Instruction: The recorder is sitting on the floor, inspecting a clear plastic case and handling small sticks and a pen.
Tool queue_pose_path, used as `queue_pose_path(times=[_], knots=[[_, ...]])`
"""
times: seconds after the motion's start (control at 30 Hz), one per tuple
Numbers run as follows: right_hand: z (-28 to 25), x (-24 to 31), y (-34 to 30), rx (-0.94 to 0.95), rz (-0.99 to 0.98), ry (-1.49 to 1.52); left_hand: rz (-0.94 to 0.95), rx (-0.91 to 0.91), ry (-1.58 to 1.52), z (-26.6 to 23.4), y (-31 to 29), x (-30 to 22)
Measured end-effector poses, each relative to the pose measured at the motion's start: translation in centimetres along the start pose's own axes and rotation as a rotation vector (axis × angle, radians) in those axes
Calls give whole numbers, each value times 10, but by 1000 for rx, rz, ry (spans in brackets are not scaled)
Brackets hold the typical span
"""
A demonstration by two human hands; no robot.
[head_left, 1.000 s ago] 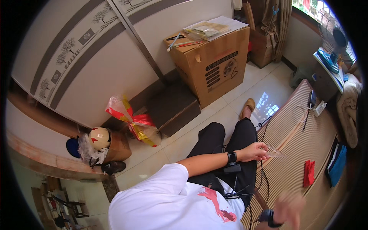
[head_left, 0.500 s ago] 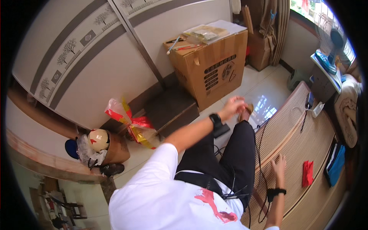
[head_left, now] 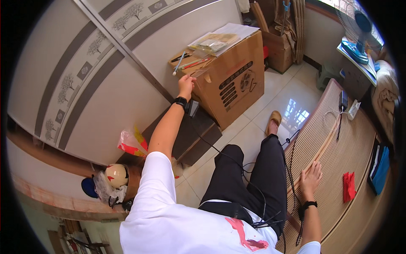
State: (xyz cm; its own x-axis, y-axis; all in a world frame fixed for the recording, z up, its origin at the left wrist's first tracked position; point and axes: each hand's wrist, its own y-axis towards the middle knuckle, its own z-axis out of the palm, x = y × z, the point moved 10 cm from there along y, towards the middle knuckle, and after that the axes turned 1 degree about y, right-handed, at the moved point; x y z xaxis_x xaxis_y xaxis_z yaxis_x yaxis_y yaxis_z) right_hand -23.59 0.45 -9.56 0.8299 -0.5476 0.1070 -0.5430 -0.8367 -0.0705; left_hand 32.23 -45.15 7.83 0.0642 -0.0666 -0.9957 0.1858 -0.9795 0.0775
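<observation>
My left hand (head_left: 186, 86) is stretched out to the near left corner of a tall cardboard box (head_left: 241, 84). Its fingers are curled together; whatever they hold, if anything, is too small to make out. Just above it on the box top lie a white-tipped blue stick (head_left: 179, 63), a red pen (head_left: 193, 64) and a dark pen (head_left: 182, 56). My right hand (head_left: 311, 178) rests with fingers spread on a ribbed, mat-covered bench (head_left: 327, 199). Beside that hand is a small red cloth-like bundle (head_left: 349, 186).
Plastic packets (head_left: 215, 42) and white paper lie on the box. A dark low step (head_left: 190, 139) stands below my left arm. Black cables (head_left: 264, 190) cross my lap. A blue case (head_left: 378, 169), a white charger (head_left: 354, 111) and a fan (head_left: 363, 25) are at right; a helmet (head_left: 116, 175) sits at left.
My left hand has swung left from in front of my knees to the box corner. My right hand now lies flatter on the bench. The view has shifted slightly.
</observation>
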Motion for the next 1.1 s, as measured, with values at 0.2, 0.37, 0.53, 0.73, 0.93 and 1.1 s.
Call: queue_pose_path(times=[0.2,0.37,0.53,0.73,0.93,1.1], knots=[[-9,5,1,-108,-48,42,369,-124,306,-7,45,-31],[-9,5,3,-104,-47,52,336,-301,452,-22,60,-30],[-9,5,4,-113,-53,63,474,-538,1103,-15,30,-53],[-9,5,5,-130,-57,59,817,-4,1072,43,16,-63],[-7,4,6,-128,-59,38,647,-83,1254,49,33,-61],[-7,4,7,-131,-47,44,747,-97,1203,63,54,-69]])
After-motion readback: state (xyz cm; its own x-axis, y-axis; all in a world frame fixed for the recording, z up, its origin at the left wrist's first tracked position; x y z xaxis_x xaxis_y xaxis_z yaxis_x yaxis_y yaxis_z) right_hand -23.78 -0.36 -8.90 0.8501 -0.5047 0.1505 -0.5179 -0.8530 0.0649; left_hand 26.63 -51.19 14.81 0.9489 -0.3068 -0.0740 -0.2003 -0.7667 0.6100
